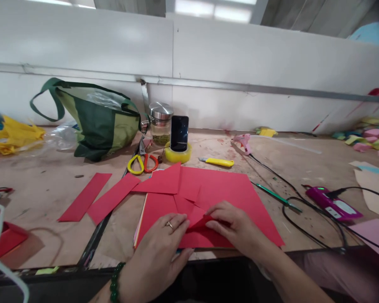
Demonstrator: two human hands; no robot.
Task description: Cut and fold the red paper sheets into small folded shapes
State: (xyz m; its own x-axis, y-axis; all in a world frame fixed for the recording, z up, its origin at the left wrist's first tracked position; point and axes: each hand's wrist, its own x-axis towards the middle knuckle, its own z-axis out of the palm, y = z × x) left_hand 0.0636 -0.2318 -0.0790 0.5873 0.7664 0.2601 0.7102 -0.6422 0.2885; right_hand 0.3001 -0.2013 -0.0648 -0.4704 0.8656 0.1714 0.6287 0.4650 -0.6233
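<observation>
A small red paper piece point(199, 224) lies on a stack of red paper sheets point(227, 189) at the table's near edge. My left hand point(159, 248), with a ring and a green bead bracelet, lies flat with fingers stretched out, pressing the piece's left side. My right hand point(235, 225) pinches a raised fold of the same piece from the right. Two red paper strips point(96, 197) lie to the left. More red cut pieces point(167, 180) overlap the sheets' far edge.
A green bag point(97, 118), a glass jar point(160, 124), a phone point(179, 133) on a yellow tape roll, scissors point(142, 162), a yellow cutter point(217, 161), a pink glue gun point(244, 142) with cable, a green pen point(276, 197) and a purple device point(333, 204) stand around. Coloured scraps lie far right.
</observation>
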